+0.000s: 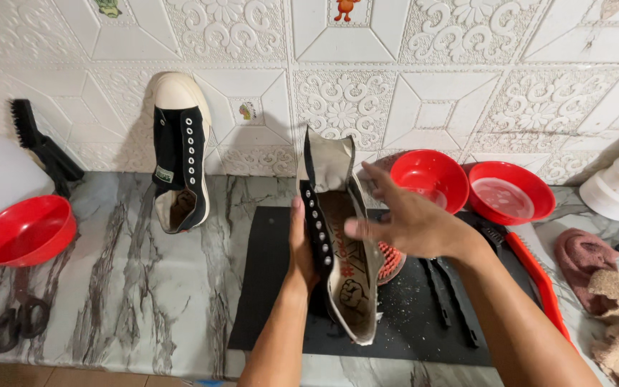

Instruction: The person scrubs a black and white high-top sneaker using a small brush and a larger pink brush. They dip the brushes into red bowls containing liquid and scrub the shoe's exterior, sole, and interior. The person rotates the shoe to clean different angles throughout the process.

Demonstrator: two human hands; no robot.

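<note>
- Two bare hands work over a black rectangular mat [266, 287] lying on a grey-veined marble counter [137, 287].
- Left hand [301, 247] is closed around the side of a black-and-cream canvas high-top sneaker [338, 236], thumb at the eyelet row, holding it up with the toe toward the wall and the opening facing the camera.
- Right hand [410, 222] is open, fingers spread and loose, hovering at the sneaker's right side; whether it touches the canvas cannot be told, and it holds nothing.
- The held sneaker sits above the mat's middle; its printed insole is visible inside.
- A matching second black-and-cream sneaker [180, 154] leans upright against the embossed white tiled wall [431, 107], well apart to the left.
- A red-bristled brush [390, 259] lies on the mat just behind the held sneaker, partly hidden.
- Two red plastic bowls [467, 186] stand at the right near the wall; a third red bowl [23, 229] sits at the far left.
- Black-handled scissors [16, 319] lie on the counter near the left front edge.
- A long red-handled brush [535, 276] lies to the right of the mat, beside brown cloths [617, 308].
</note>
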